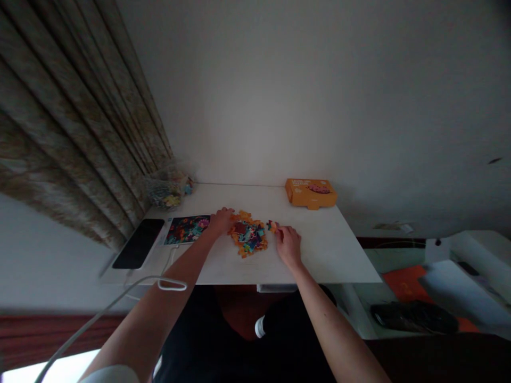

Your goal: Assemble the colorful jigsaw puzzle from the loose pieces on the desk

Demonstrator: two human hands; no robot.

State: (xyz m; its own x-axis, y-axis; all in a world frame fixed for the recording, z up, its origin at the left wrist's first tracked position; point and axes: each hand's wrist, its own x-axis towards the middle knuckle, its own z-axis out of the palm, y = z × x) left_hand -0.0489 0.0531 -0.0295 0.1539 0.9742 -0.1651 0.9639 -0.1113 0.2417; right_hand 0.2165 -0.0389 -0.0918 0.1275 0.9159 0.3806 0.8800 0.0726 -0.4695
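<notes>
R hand (289,244) pinching piece (272,227) nr puzzle pile (250,235), L hand (222,221) at pile's L edge, its grip can't tell, white tabletop (331,252).

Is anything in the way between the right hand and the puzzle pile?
Nothing visible blocks the right hand from the puzzle pile. Between them are only a puzzle bit at its fingertips and white table.

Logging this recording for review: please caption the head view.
Left hand beside a puzzle pile, right hand opposite holding puzzle bits, orange box behind.
</notes>
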